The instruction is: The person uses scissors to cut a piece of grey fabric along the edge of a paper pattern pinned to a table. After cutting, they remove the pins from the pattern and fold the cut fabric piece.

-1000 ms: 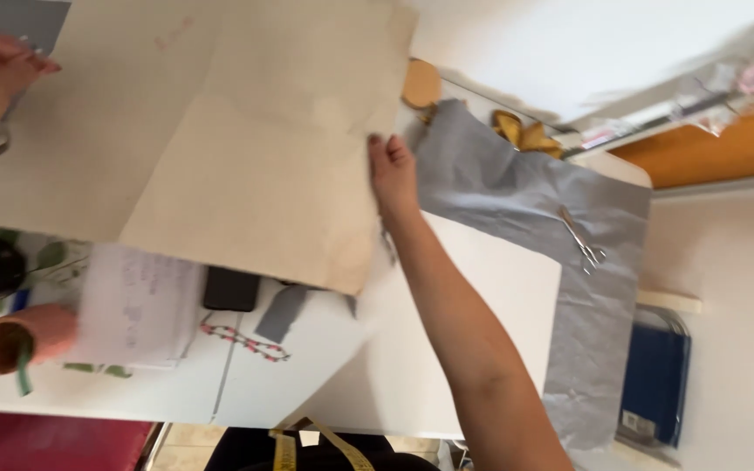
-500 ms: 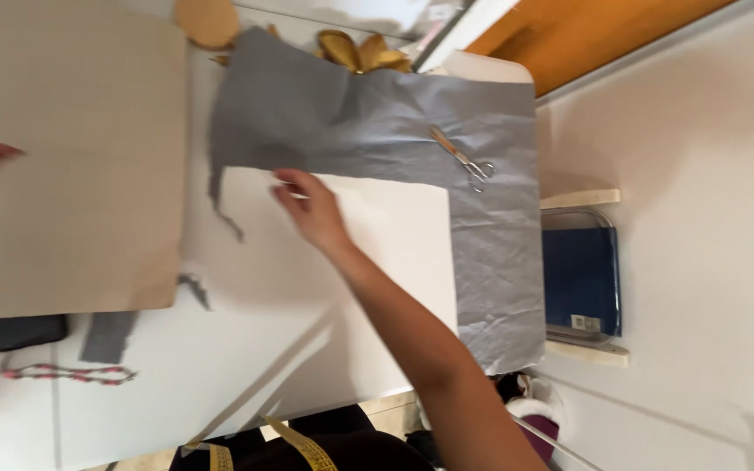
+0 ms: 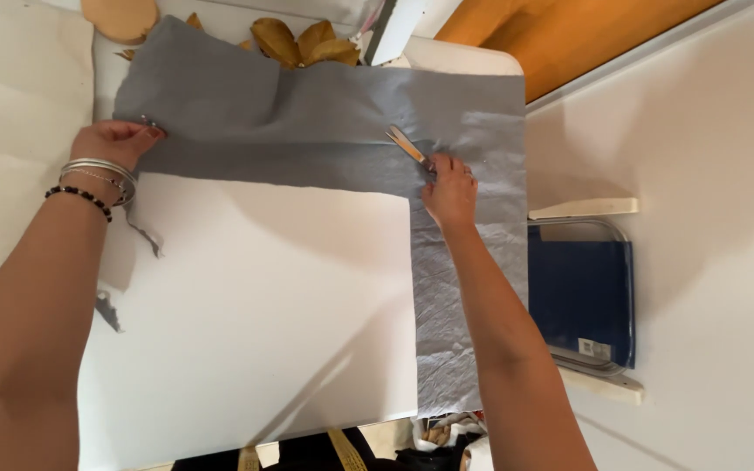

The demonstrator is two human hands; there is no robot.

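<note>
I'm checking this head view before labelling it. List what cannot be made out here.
- Scissors: only the blades show; the right hand covers the handles.
- Grey fabric: its lower end is cut off behind the table edge.
- Left hand: fingertips curl onto the fabric edge; what they pinch is too small to tell.
- Dried leaves: partly hidden by the fabric.
- Blue chair: half hidden by the table.

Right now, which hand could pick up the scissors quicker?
Probably the right hand: its fingers already touch the scissors lying on the grey fabric. The left hand is far off, pressing the fabric's other edge.
</note>
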